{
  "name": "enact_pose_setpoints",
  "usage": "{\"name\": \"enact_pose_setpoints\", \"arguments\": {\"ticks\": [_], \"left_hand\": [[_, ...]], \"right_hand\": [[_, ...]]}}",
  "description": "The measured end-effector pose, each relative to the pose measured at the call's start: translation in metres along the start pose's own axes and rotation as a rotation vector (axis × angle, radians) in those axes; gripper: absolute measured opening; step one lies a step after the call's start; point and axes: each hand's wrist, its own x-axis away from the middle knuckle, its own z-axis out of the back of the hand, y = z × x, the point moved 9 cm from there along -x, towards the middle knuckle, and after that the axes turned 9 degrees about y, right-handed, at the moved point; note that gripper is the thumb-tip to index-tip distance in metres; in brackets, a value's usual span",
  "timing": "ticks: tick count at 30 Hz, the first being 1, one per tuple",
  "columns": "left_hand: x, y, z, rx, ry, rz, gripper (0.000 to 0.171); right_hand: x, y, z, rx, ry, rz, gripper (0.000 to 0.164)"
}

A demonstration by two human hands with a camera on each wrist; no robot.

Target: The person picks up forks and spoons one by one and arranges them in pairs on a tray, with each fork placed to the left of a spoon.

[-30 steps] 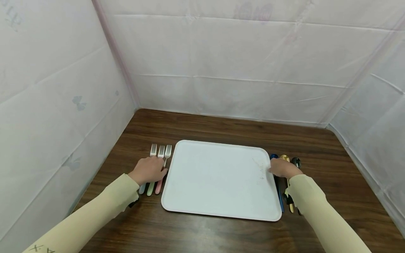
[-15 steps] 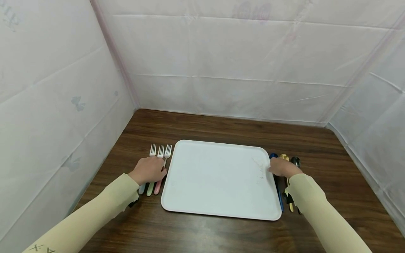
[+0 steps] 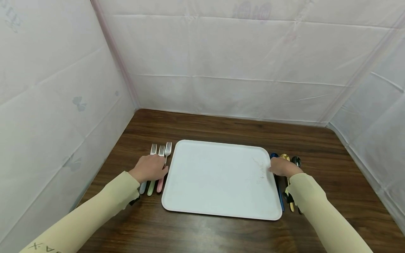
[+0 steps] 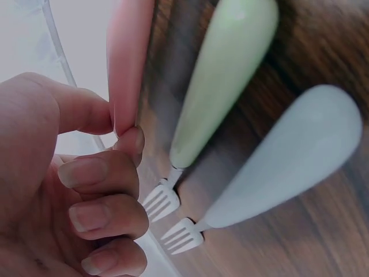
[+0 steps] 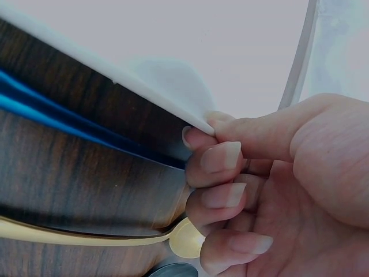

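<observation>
This looks like a makeshift booth, the wider room unclear: creased white sheeting (image 3: 202,49) with faint bow-shaped prints (image 3: 79,104) walls in the wood-grain tabletop (image 3: 202,232) at the back and both sides. The white tray (image 3: 221,179), forks (image 3: 168,149) and spoons (image 3: 285,157) lend it a dining-table look.

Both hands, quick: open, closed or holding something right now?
Left hand: closed, pinching the pink-handled fork.
Right hand: closed, pinching the edge of the white rectangular tray.
</observation>
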Motion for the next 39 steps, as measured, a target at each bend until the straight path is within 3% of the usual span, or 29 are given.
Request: {"name": "enact_pose_setpoints", "arguments": {"ticks": [11, 22, 31, 39], "left_hand": [[-0.003, 0.016, 0.005, 0.013, 0.019, -0.041, 0.043], [-0.005, 0.030, 0.002, 0.007, 0.023, -0.080, 0.043], [-0.009, 0.037, -0.008, 0.002, -0.011, -0.067, 0.040], [-0.009, 0.042, -0.013, 0.014, 0.010, -0.087, 0.039]], "right_hand": [[0.002, -0.003, 0.001, 0.026, 0.003, 0.009, 0.033], [-0.003, 0.000, -0.002, 0.008, -0.003, -0.026, 0.031], [-0.003, -0.002, -0.003, -0.008, 0.003, -0.016, 0.027], [-0.004, -0.003, -0.003, 0.011, 0.018, 0.006, 0.022]]}}
